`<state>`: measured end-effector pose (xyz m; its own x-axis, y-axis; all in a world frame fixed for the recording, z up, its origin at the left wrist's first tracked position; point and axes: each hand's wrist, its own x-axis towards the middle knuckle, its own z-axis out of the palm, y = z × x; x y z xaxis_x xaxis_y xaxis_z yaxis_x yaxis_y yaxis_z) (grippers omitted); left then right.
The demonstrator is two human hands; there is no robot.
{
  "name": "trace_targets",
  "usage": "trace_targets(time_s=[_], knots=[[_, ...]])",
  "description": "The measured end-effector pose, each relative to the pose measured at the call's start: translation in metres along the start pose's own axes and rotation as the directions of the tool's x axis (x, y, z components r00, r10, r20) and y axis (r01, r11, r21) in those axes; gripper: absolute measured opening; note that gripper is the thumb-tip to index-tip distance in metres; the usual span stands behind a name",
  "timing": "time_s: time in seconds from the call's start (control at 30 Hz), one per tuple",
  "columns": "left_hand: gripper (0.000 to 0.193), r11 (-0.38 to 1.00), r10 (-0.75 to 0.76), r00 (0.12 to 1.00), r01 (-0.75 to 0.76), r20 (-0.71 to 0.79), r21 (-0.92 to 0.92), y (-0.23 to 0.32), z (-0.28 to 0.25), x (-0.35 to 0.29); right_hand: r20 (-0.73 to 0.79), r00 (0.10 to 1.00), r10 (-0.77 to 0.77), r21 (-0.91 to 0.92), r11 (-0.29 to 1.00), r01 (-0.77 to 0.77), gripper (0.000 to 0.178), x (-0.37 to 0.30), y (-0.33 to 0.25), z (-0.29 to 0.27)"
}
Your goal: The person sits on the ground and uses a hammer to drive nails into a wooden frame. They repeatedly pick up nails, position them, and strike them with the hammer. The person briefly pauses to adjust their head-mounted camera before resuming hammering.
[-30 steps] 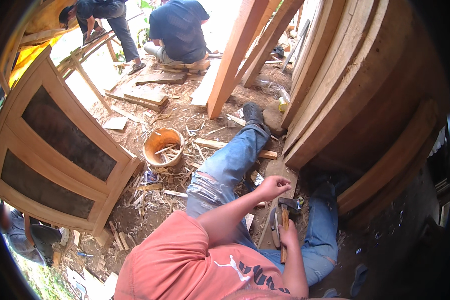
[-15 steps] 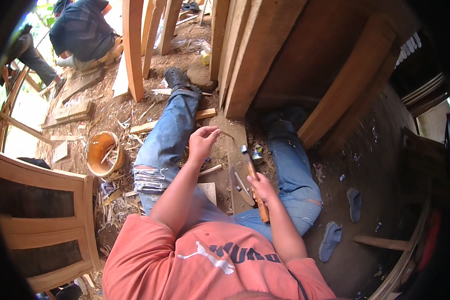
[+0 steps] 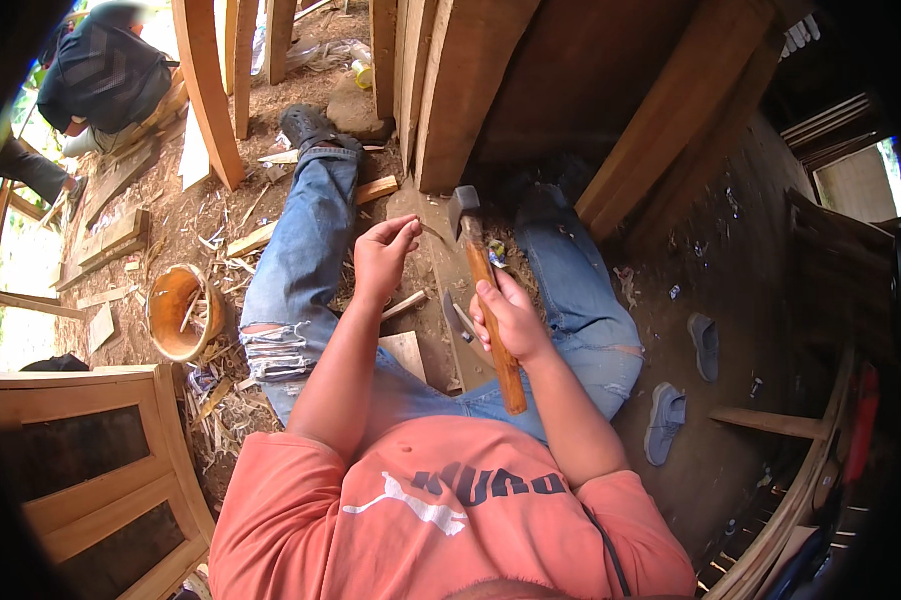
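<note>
My right hand [image 3: 510,315] is wrapped around the wooden handle of a hammer [image 3: 507,372], whose dark metal head points up and away from me. Finger and thumb of my left hand [image 3: 383,258] are pinched together on a thin, slender strip [image 3: 434,234]; its kind is too small to make out. Between my legs lies a flat wooden board [image 3: 432,284], beneath both hands. Partly hidden behind my right hand, a blade-like piece [image 3: 450,312] rests on that board. The hammer is held apart from the strip.
An orange-brown bucket [image 3: 184,312] with wood scraps stands left of my leg. Upright timber posts [image 3: 470,90] rise ahead. A wooden panelled frame [image 3: 100,470] is at lower left. Grey shoes [image 3: 663,424] lie on the right. Another person [image 3: 105,75] sits bent over at upper left.
My right hand has raised the hammer, and its head now sits higher, nearer my left hand. My left hand still pinches the strip. The whole view has shifted slightly.
</note>
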<state>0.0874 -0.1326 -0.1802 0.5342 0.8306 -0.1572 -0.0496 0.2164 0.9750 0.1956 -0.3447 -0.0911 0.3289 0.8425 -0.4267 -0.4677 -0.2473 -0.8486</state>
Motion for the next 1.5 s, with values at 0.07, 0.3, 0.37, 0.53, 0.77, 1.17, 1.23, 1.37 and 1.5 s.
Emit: trace_targets(time_s=[0.07, 0.3, 0.37, 0.53, 0.77, 1.17, 1.23, 1.37, 1.5], knots=[[0.030, 0.994, 0.017, 1.000, -0.017, -0.004, 0.105, 0.003, -0.002, -0.001, 0.018, 1.000, -0.018, -0.001, 1.000, 0.018, 0.040, 0.005, 0.001, 0.007], [0.028, 0.994, 0.021, 1.000, -0.023, 0.016, 0.105, -0.001, -0.004, 0.000, 0.093, 0.996, -0.015, 0.027, 1.000, 0.013, 0.051, 0.016, 0.011, 0.016], [0.026, 0.988, 0.027, 0.999, -0.029, 0.017, 0.155, 0.001, -0.002, 0.000, 0.088, 0.996, 0.035, 0.022, 0.999, -0.037, 0.053, 0.022, 0.017, 0.015], [0.022, 0.995, 0.060, 0.998, -0.057, -0.032, 0.078, 0.000, 0.005, 0.000, 0.115, 0.993, -0.036, 0.075, 0.997, 0.027, 0.052, 0.022, 0.023, 0.017], [0.023, 0.998, 0.015, 0.999, -0.013, -0.031, 0.054, -0.002, 0.002, -0.005, 0.061, 0.998, -0.004, 0.112, 0.994, -0.003, 0.042, 0.030, 0.035, 0.017], [0.022, 0.995, 0.045, 0.999, -0.042, -0.027, 0.095, 0.007, 0.009, -0.009, 0.122, 0.984, -0.131, 0.114, 0.987, 0.118, 0.048, 0.023, 0.018, 0.014], [0.022, 0.989, 0.047, 0.998, -0.043, -0.030, 0.141, 0.008, 0.009, -0.010, 0.104, 0.974, -0.203, 0.064, 0.978, 0.197, 0.048, 0.021, 0.014, 0.018], [0.023, 0.988, 0.021, 0.999, -0.014, -0.044, 0.153, 0.006, 0.009, -0.011, 0.062, 0.996, -0.064, 0.029, 0.998, 0.062, 0.044, 0.023, 0.016, 0.016], [0.025, 0.992, 0.011, 0.999, -0.006, -0.041, 0.129, 0.011, 0.009, -0.013, 0.047, 0.995, -0.091, 0.067, 0.994, 0.087, 0.040, 0.018, 0.012, 0.019]])
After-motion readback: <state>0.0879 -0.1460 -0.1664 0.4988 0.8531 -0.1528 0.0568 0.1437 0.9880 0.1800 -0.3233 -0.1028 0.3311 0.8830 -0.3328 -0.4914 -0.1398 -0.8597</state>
